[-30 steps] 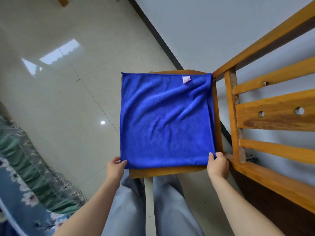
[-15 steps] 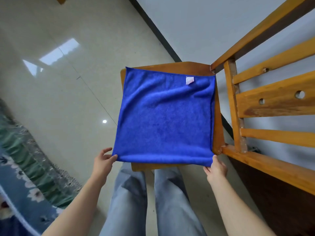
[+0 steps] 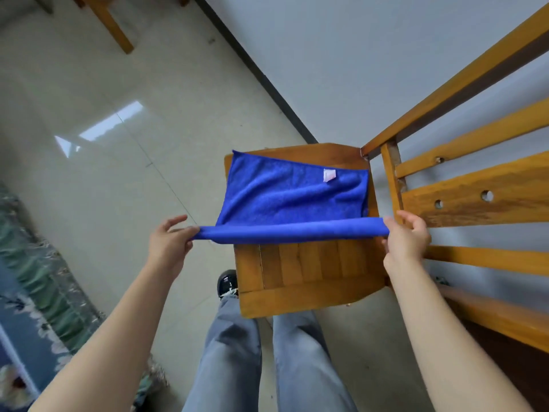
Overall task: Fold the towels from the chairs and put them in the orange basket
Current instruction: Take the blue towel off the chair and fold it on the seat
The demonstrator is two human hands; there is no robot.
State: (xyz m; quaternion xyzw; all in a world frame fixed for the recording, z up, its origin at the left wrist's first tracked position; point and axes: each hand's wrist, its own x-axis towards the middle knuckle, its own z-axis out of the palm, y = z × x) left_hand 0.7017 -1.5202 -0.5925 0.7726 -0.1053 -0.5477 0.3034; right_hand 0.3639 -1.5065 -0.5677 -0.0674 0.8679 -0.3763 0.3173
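A blue towel (image 3: 292, 197) with a small white label lies on the far half of a wooden chair seat (image 3: 309, 272). Its near edge is lifted off the seat and stretched taut into a horizontal band above the middle of the seat. My left hand (image 3: 170, 243) pinches the left corner of that edge, out past the seat's left side. My right hand (image 3: 405, 236) pinches the right corner near the chair back. The orange basket is not in view.
The wooden chair back (image 3: 475, 185) with slats rises on the right, against a grey wall. A patterned rug (image 3: 32, 292) lies at the left on the tiled floor. Another chair's wooden leg (image 3: 114, 28) shows at the top left. My legs stand before the seat.
Both hands have lifted the towel's near edge and carried it away from me, over the seat. The near half of the wooden seat is now uncovered.
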